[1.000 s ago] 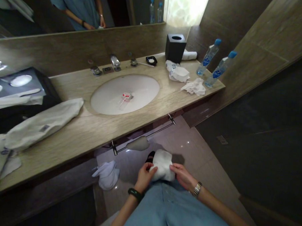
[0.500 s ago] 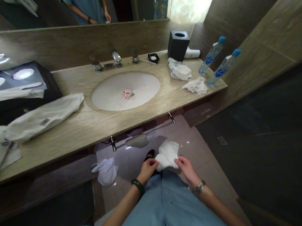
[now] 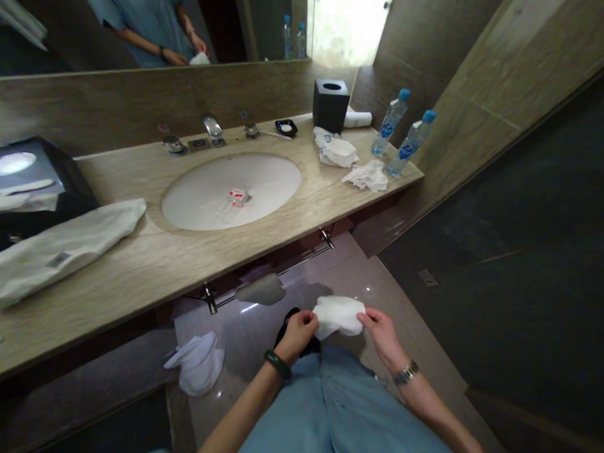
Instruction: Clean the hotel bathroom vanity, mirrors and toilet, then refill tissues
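Between my two hands a white tissue [image 3: 340, 315] is stretched out, in front of my waist and above the floor. My left hand [image 3: 298, 334], below a dark green bangle, pinches its left edge. With thumb and fingers my right hand [image 3: 381, 329] grips the right edge; a metal watch is on that wrist. On the counter's right part lie a crumpled white tissue [image 3: 368, 176] and an opened tissue packet [image 3: 335, 148], both apart from my hands.
A stone counter [image 3: 190, 255] with an oval sink [image 3: 278, 185] spans the front; a clear and red wrapper [image 3: 238, 198] lies in the sink. Two water bottles [image 3: 406, 147] and a black tissue box [image 3: 330, 107] stand at right. White cloth [image 3: 202, 366] lies on the floor.
Both hands have drawn slightly apart, and the tissue is now spread wider and flatter between them. My view has shifted a little, so the counter sits further left and lower.
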